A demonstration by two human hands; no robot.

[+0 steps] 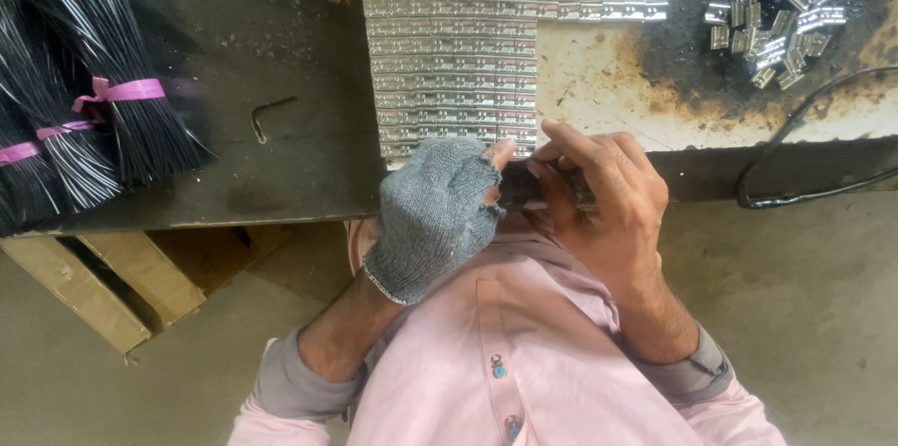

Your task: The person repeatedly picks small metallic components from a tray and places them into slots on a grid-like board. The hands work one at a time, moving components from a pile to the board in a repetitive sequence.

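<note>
My left hand (438,212), in a grey fingerless knit glove, and my bare right hand (599,194) meet at the near edge of the dark workbench (281,53). Together they grip a small dark strip with a metal clip (538,192), mostly hidden by the fingers. Just beyond my hands lie neat rows of shiny metal clips (454,63), laid side by side. My pink shirt fills the bottom of the view.
Bundles of black bristles (103,81) tied with pink bands lie at the left. An Allen key (267,114) rests on the bench. A loose pile of metal clips (781,30) sits at the far right, above a black cable (795,142). Cardboard boxes (122,282) stand below left.
</note>
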